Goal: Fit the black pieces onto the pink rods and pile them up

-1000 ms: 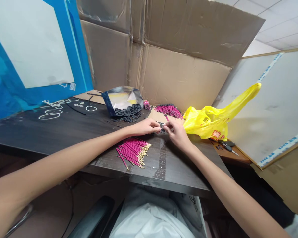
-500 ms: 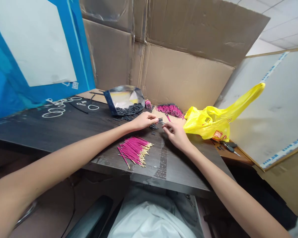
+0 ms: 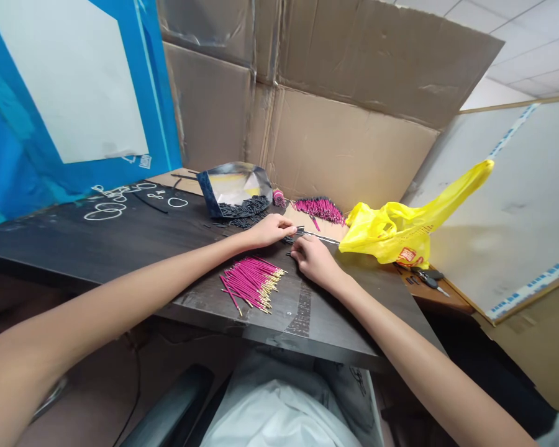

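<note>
My left hand (image 3: 271, 230) is closed, with the ends of short black tubes (image 3: 300, 230) poking out past its thumb and fingertips. Close beside it, my right hand (image 3: 315, 259) is curled with its fingertips down by the tabletop. A small dark piece (image 3: 289, 254) shows at those fingertips; whether they grip it is hidden. Under and behind the left hand lie loose black tubes. In front of both hands, a fanned pile of magenta sticks with gold tips (image 3: 254, 282) rests near the table's front edge.
An open bag (image 3: 209, 192) spills black tubes at the back. Magenta sticks with dark ends (image 3: 319, 210) lie on cardboard behind my hands. A yellow plastic bag (image 3: 386, 233) stands right, keys (image 3: 429, 279) beyond it. White rubber bands (image 3: 105, 211) lie left. A cardboard panel (image 3: 345, 143) closes off the back.
My right hand has moved left and slightly down, from the tube ends at my left hand to the tabletop. My left hand has stayed nearly still, keeping the tubes.
</note>
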Action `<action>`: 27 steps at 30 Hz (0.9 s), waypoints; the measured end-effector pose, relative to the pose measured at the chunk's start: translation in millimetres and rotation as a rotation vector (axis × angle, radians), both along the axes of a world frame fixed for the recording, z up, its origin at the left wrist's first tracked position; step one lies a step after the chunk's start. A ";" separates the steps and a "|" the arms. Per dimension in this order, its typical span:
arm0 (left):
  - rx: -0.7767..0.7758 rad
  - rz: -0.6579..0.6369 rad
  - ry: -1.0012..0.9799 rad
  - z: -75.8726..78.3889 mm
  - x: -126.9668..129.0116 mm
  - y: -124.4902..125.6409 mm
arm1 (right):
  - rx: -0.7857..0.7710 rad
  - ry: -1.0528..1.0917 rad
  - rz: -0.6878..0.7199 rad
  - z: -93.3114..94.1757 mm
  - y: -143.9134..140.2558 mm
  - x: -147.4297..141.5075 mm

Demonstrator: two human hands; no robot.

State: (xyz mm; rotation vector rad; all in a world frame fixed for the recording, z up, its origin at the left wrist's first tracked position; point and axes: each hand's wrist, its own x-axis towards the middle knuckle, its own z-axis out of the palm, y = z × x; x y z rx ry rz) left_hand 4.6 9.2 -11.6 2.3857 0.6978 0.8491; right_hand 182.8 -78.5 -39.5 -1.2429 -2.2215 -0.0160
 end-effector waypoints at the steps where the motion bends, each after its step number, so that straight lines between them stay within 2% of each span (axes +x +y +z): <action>1: 0.001 0.003 0.007 0.2 1.0 -1.6 | 0.003 -0.011 -0.001 0.1 -0.3 0.5; 8: 0.003 -0.022 0.013 3.0 5.7 -10.1 | 0.018 0.019 0.020 0.8 -4.2 11.5; 15: -0.044 -0.046 0.022 2.0 4.7 -9.4 | 0.074 0.189 -0.133 6.9 2.4 29.6; 18: -0.053 -0.079 0.027 3.4 4.3 -10.3 | 0.121 0.246 -0.154 9.5 3.3 34.1; 27: -0.095 -0.127 0.048 5.7 3.3 -15.1 | 0.172 0.199 -0.126 12.3 -0.3 28.6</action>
